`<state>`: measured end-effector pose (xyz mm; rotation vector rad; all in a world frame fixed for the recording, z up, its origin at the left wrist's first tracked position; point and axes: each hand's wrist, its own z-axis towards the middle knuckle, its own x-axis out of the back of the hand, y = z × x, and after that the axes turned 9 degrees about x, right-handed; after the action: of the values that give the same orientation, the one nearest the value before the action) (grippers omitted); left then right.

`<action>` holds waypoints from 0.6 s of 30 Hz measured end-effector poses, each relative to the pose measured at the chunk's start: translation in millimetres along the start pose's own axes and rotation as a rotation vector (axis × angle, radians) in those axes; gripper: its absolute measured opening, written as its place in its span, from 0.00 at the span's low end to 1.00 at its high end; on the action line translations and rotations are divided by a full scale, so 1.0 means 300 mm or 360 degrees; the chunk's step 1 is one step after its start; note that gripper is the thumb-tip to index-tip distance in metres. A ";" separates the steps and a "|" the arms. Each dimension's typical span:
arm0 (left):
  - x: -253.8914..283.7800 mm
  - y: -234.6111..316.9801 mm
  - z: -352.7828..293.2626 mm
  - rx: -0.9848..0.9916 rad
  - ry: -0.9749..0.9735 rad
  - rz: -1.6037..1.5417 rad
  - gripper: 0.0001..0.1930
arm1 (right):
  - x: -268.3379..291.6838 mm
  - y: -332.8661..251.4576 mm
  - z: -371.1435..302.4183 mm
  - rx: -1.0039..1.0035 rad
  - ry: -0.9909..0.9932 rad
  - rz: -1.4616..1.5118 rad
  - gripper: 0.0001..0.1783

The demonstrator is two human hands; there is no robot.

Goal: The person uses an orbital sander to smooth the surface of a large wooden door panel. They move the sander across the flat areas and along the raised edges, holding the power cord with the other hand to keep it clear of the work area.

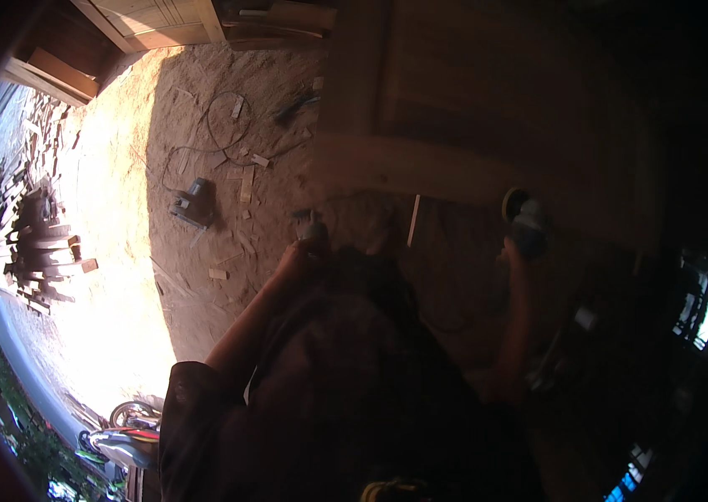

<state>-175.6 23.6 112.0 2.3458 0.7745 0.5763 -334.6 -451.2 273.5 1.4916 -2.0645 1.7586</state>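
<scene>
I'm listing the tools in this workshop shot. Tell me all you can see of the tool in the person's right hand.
The handheld power tool looks like a small sander or polisher: a dark grey rounded body with a round yellowish disc at its upper left end. The right hand grips it from below, holding it up beside the large wooden panel. It sits in deep shadow, so finer parts and any cord cannot be made out.

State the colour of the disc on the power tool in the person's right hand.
Yellow: the disc on the power tool, seen in the head view.

A dark handheld sander [528, 219] with a round yellowish pad sits upright against the wooden door panel [488, 109], gripped from below.
</scene>
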 end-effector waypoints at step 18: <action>0.193 -0.280 -0.012 -0.0030 0.0154 -0.0019 0.11 | -0.667 -0.298 -0.118 0.0571 -0.0430 -0.0219 0.36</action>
<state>-167.4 117.0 72.1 2.3084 0.8226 0.6934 -185.9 -290.4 236.0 2.0150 -1.7561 2.0511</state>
